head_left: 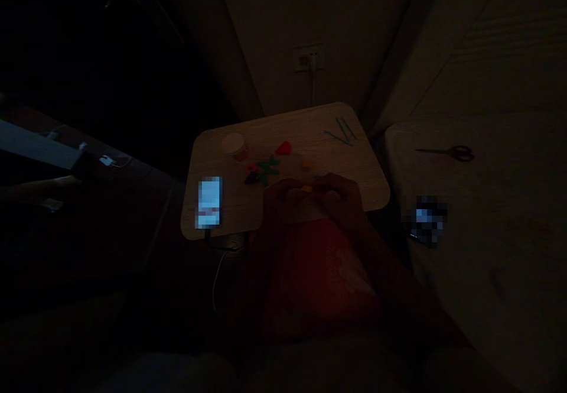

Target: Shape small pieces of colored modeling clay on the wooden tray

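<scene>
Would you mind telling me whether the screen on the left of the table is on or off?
On: the screen glows pale blue, far brighter than the dim table around it.

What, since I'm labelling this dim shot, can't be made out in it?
All in the head view:
Orange piece: shape partly hidden by the left hand and right hand.
Phone: screen content lost to pixelation.
Lit device at right: also pixelated, kind unclear.
Dark lump beside the green pieces: form lost in gloom.
Cord: lower end swallowed by darkness.
</scene>
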Motion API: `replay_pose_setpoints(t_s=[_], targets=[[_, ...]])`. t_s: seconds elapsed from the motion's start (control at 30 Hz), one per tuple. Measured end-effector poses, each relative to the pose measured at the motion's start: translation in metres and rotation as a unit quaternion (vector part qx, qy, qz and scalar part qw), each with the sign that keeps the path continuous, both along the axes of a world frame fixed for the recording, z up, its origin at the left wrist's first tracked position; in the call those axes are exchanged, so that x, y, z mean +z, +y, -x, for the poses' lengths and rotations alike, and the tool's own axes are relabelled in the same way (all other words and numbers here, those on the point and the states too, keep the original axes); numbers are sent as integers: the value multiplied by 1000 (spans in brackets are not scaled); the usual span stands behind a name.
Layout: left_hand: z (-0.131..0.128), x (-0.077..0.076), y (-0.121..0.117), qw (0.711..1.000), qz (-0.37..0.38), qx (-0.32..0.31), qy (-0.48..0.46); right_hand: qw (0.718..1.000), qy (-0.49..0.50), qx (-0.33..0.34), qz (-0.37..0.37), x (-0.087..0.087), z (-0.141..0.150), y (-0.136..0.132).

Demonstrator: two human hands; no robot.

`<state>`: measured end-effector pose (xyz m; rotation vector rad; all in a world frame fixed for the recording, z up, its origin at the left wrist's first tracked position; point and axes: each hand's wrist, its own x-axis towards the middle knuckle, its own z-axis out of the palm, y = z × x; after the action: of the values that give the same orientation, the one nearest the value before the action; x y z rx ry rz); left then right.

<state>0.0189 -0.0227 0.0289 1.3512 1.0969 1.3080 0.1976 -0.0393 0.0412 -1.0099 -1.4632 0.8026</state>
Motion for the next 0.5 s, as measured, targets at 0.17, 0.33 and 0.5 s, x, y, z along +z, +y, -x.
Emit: replay_pose_setpoints(t_s=[0.17, 0.33, 0.5], targets=[[0, 2, -2, 1000, 10, -4, -7, 997, -46, -23, -52, 3, 0, -2], [1, 1, -1, 1000, 1, 2, -7, 994, -59, -39, -81, 1, 0, -1], [0, 0, 0, 1000, -7, -2, -14, 997, -53, -21, -55, 2, -1, -2]])
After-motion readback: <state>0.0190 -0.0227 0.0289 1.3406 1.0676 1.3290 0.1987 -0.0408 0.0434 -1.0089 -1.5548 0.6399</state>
